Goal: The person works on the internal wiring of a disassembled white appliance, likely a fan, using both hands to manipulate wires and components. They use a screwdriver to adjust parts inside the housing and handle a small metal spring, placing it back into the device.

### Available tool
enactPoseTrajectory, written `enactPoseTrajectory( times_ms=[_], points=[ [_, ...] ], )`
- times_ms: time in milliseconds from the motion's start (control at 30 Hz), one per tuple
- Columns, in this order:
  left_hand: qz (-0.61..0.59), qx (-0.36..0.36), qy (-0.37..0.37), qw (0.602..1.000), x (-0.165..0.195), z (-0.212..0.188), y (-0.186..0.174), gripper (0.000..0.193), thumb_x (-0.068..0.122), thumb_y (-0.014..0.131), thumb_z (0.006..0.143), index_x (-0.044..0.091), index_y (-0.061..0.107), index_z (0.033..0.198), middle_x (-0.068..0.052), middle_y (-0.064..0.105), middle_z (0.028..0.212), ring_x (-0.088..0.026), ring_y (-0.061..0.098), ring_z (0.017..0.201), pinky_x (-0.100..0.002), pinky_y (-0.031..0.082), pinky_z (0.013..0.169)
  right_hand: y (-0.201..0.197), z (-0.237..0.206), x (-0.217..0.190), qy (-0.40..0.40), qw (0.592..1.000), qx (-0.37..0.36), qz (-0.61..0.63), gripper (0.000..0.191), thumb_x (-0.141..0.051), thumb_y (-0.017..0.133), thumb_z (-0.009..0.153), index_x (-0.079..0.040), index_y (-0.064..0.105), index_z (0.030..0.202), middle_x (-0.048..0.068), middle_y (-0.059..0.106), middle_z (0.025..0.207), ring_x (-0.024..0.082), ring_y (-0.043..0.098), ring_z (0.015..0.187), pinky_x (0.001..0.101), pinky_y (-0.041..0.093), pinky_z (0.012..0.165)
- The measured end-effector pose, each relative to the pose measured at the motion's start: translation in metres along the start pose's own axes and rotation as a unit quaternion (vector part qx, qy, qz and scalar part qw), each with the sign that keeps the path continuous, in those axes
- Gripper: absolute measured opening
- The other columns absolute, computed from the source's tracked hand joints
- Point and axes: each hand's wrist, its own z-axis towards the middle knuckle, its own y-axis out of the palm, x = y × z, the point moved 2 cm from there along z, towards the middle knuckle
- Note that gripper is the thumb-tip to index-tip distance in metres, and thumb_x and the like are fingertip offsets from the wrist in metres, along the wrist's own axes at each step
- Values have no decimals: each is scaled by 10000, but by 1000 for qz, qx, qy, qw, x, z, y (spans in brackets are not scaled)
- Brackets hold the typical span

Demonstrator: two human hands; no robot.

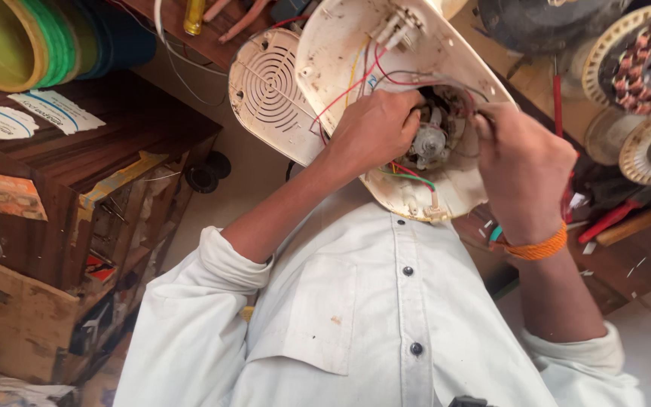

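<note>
An opened cream plastic appliance housing (340, 45) rests against my chest, its inside facing me. A small grey motor (429, 143) sits in its lower cavity among red, green and yellow wires (408, 175). My left hand (374, 128) grips the housing at the left of the motor, fingers curled into the cavity. My right hand (525, 169), with an orange thread band on the wrist, pinches something thin at the cavity's right rim; I cannot tell what it is. A round vented cover (269, 94) lies behind the housing on the left.
A dark wooden cabinet (77, 151) with stickers stands at the left, stacked green and blue plastic tubs (32, 38) on top. Motor windings and fan parts (649, 68) lie on the bench at right, with red-handled tools (604, 218). A yellow-handled screwdriver (194, 15) lies at the top.
</note>
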Motion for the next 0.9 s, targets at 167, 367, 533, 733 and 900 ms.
enactPoseTrajectory(
  times_ms=[167,367,533,733,900],
  points=[
    [31,22,31,999,3,-2,2,252,257,585,970,84,713,1101,-226,720,798,-442,693,748,-558,534,677,1,-53,30,149,931,126,309,58,-2,678,1141,51,671,1116,101,705,929,146,699,786,262,549,694],
    [128,39,82,988,2,-7,8,204,107,603,936,34,660,1118,-205,728,869,-432,695,751,-537,535,635,49,-132,72,322,812,259,413,74,-1,643,1165,60,648,1123,71,675,985,93,677,757,208,541,633],
    [331,52,193,922,11,-6,13,132,-5,642,885,55,642,1003,-101,686,877,-249,730,738,-389,565,595,95,-185,82,407,788,230,402,87,-31,645,1126,48,660,1094,69,683,874,94,647,723,211,505,628],
    [458,86,343,816,19,6,11,56,45,674,781,41,620,798,-65,642,948,-206,699,795,-308,564,589,135,-204,80,379,774,261,436,71,2,639,1129,70,656,1126,73,681,962,111,685,802,226,540,658],
    [457,-17,337,823,4,27,8,57,80,694,825,80,709,881,-74,666,845,-231,712,710,-366,553,549,156,-215,81,389,767,269,433,96,14,632,1138,88,651,1079,86,684,907,124,698,780,237,555,661]
  ],
)
